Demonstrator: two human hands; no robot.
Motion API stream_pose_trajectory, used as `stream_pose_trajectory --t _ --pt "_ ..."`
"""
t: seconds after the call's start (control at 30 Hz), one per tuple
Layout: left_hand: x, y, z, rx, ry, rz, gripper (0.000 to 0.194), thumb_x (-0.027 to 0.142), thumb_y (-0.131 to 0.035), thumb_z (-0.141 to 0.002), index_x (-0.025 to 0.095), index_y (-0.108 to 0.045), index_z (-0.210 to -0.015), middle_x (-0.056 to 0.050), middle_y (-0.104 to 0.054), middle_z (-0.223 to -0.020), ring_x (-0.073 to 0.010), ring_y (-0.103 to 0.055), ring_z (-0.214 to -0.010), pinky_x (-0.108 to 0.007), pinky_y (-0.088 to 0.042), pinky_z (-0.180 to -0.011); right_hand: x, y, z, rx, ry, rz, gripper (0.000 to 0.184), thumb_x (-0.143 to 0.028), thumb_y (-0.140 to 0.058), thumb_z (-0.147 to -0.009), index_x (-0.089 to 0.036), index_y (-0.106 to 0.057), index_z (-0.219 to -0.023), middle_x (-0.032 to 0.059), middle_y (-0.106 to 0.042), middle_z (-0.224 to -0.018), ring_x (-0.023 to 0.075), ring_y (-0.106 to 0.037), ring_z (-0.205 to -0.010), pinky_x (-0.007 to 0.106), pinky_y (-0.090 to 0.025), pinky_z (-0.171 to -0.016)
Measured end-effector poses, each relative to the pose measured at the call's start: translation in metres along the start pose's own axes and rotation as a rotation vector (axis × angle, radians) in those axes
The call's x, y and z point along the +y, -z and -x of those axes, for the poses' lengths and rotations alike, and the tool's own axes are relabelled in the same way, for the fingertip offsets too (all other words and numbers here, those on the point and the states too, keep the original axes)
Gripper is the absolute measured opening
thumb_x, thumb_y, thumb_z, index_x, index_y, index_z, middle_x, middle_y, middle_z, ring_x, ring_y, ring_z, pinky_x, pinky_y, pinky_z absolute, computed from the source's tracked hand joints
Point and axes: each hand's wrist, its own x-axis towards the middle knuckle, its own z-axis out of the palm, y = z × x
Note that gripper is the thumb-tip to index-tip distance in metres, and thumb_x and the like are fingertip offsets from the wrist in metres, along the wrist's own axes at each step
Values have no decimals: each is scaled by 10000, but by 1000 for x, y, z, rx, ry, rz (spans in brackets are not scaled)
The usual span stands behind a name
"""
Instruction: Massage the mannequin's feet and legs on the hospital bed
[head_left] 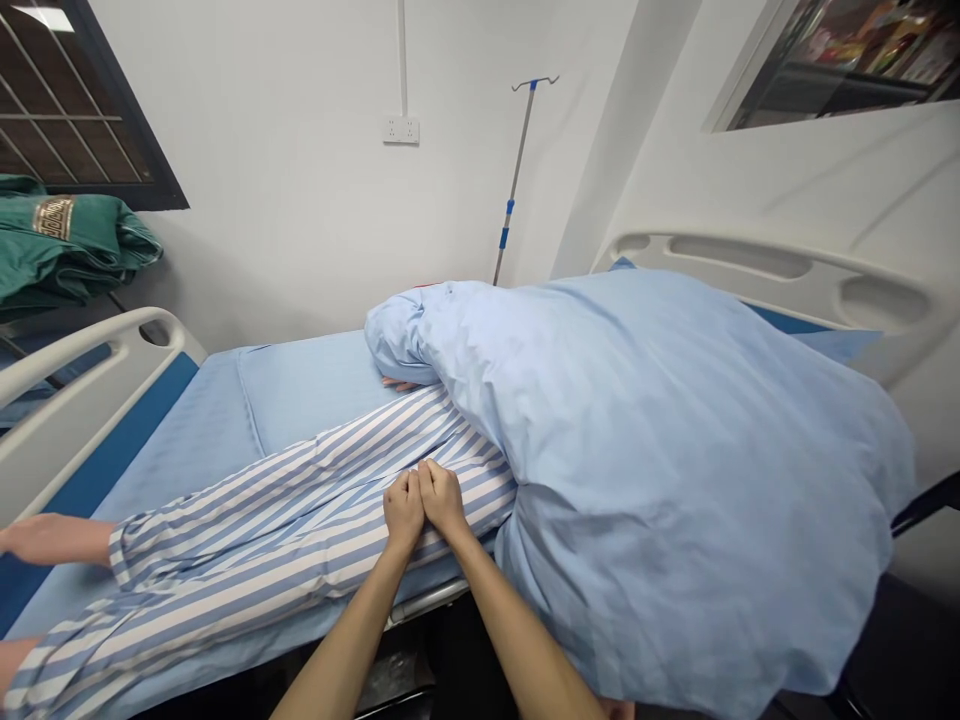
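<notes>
My left hand [403, 508] and my right hand [441, 494] are closed into fists, side by side and touching. They are over the upper leg of blue-and-white striped trousers [300, 530], worn by a figure lying on the bed. No cloth is seen drawn up into either fist, though the palms are hidden. Just right of my hands a light blue quilt [637, 420] is heaped over the figure's upper body and spills down the near side. Fingers [399, 384] show from under its left edge. A bare foot [56, 540] lies at the left end.
The blue-sheeted bed [300, 380] has a footboard [97, 410] on the left and a headboard [750, 262] on the right. A drip stand [517, 180] rises behind it. Folded green cloth [75, 250] is at far left; a dark chair [907, 640] stands at lower right.
</notes>
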Motion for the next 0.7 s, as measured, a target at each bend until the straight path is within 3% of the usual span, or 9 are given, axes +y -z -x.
stream_pose_trajectory --t 0.23,0.4,0.6,0.7 --pt "22 -13 -9 -41 58 163 350 352 -380 -795 189 -370 -485 26 -416 -463 -99 -353 -496 -237 -258 -507 6 1 -2 102 -76 -317 369 -372 -291 -886 -193 -417 -590 -8 -486 -550 110 -418 -536 223 -305 -526" --pt "19 -25 -5 11 -32 -14 328 331 -372 -824 193 -407 -528 10 -458 -496 -108 -367 -498 -253 -245 -537 9 4 -6 118 -114 -404 359 -369 -308 -878 -199 -374 -568 -25 -441 -525 102 -389 -515 217 -306 -508" --pt "14 -30 -2 -42 -6 -121 302 286 -355 -848 195 -462 -580 -10 -542 -569 -121 -437 -552 -243 -260 -566 5 26 -14 -36 -44 -54 354 -338 -354 -867 -189 -455 -563 4 -520 -546 110 -422 -534 235 -266 -530" --pt "13 -28 -2 -42 -9 -123 323 311 -351 -854 196 -444 -568 -1 -515 -540 -119 -422 -536 -244 -250 -557 7 27 -11 -33 -7 -5 356 -323 -324 -883 -191 -485 -594 11 -535 -555 113 -440 -538 237 -266 -542"
